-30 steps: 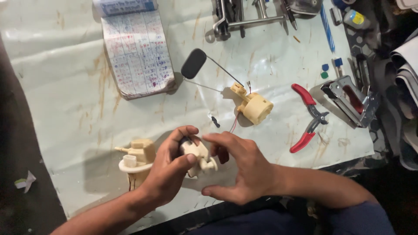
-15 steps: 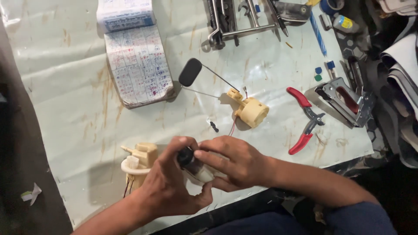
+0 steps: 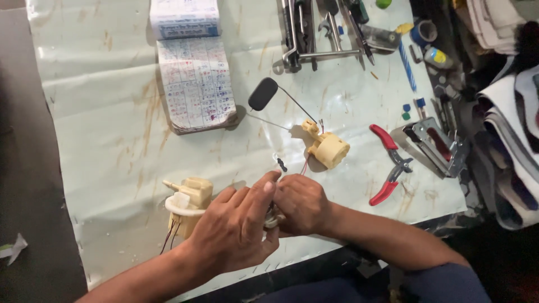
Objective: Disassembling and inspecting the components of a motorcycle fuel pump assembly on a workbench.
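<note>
My left hand [image 3: 238, 227] and my right hand [image 3: 300, 205] close together around a small cream plastic part [image 3: 273, 216], almost all of it hidden between the fingers. Both hands hover just above the near edge of the table. A cream plastic pump housing [image 3: 190, 202] with thin wires stands just left of my left hand. Beyond my hands lies a yellowish round unit [image 3: 329, 150] with a wire arm and a black oval float [image 3: 263, 93]. A small black connector [image 3: 281, 164] lies near my fingertips.
Red-handled pliers [image 3: 390, 165] and a metal stapler [image 3: 438, 147] lie to the right. An open notebook [image 3: 193, 84] lies at the far middle, metal tools [image 3: 320, 31] at the far edge. A pale stained sheet [image 3: 101, 123] covers the table; clutter piles up on the right.
Both hands have closed in more tightly over the small part, so less of it shows now. The camera view has shifted slightly; nothing else on the table has moved.
</note>
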